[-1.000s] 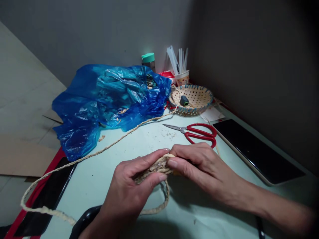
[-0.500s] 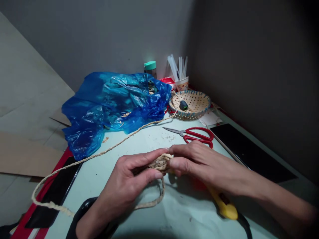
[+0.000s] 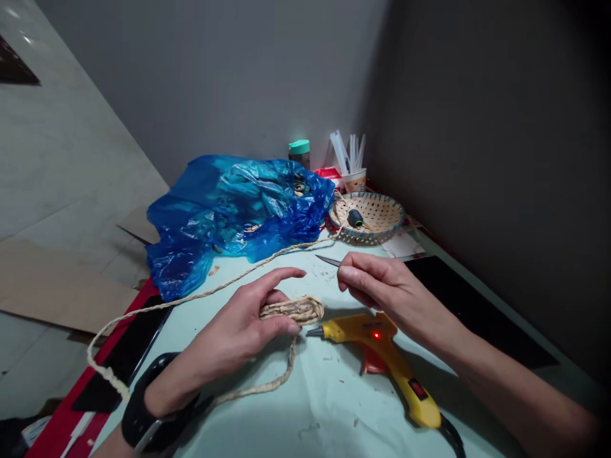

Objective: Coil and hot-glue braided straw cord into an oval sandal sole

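Note:
My left hand [image 3: 248, 318] holds a flat, oblong coil of twisted straw cord [image 3: 305, 310]; its thumb lies along the near side and its index finger is lifted off. A loose length of the cord [image 3: 290, 366] hangs from the coil and curves toward the left wrist. My right hand [image 3: 377, 280], fingers curled and pinched, is over the scissors [image 3: 328, 260], of which only the blade tip shows. Whatever is in those fingers is hidden. Below it lies a yellow glue gun [image 3: 360, 327], its red light lit and its nozzle close to the coil.
A blue plastic bag [image 3: 224, 197] covers the back left of the table. Behind on the right are a woven basket [image 3: 382, 210] with a dark thread spool [image 3: 356, 218], a cup of clear sticks [image 3: 354, 182] and a green-lidded bottle [image 3: 300, 147]. A dark flat panel [image 3: 487, 318] lies at right.
My right hand has left the coil and moved up and right, over the scissors. My left index finger has lifted, and the coil and glue gun are more exposed. The camera view has shifted.

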Action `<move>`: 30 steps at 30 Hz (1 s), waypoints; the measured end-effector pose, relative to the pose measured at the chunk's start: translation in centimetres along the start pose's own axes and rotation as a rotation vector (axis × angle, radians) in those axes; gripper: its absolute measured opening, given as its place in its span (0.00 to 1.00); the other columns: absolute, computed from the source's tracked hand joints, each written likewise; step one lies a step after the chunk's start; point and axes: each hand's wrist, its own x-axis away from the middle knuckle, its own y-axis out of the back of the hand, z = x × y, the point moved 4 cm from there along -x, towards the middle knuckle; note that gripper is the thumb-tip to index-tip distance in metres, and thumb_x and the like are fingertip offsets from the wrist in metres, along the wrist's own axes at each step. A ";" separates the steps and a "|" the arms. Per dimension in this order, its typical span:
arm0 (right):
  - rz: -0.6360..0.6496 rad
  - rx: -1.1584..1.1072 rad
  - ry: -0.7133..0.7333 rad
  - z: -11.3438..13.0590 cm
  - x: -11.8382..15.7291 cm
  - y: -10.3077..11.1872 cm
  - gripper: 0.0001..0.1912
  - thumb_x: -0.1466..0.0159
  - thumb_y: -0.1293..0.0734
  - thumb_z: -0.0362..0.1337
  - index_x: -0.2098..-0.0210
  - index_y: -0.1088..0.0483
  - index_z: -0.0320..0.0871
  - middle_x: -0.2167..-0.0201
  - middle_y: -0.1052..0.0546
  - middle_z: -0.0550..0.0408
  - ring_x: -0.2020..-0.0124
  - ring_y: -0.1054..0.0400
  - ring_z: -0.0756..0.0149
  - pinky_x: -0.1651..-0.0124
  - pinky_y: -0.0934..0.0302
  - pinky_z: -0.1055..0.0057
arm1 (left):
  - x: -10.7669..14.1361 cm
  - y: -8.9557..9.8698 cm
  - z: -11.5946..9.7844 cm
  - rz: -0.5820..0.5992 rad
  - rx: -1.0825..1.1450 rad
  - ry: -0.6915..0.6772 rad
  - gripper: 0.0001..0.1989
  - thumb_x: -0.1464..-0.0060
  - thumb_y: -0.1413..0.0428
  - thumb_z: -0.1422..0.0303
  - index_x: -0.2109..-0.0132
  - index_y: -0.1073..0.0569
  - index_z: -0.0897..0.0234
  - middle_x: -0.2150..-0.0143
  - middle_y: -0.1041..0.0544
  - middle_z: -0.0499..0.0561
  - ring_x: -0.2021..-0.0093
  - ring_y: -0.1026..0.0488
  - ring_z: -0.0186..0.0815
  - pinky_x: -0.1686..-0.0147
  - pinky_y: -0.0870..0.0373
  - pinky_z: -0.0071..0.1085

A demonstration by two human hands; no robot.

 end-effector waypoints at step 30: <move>0.350 -0.525 -0.154 -0.6 0.6 -4.3 0.24 0.36 0.30 0.55 0.66 0.31 0.37 0.74 0.27 0.57 0.75 0.34 0.74 0.68 0.39 0.76 | 0.6 1.0 -7.4 -0.302 -1.036 -0.770 0.22 0.38 0.45 0.75 0.37 0.31 0.62 0.38 0.28 0.60 0.37 0.36 0.48 0.40 0.40 0.45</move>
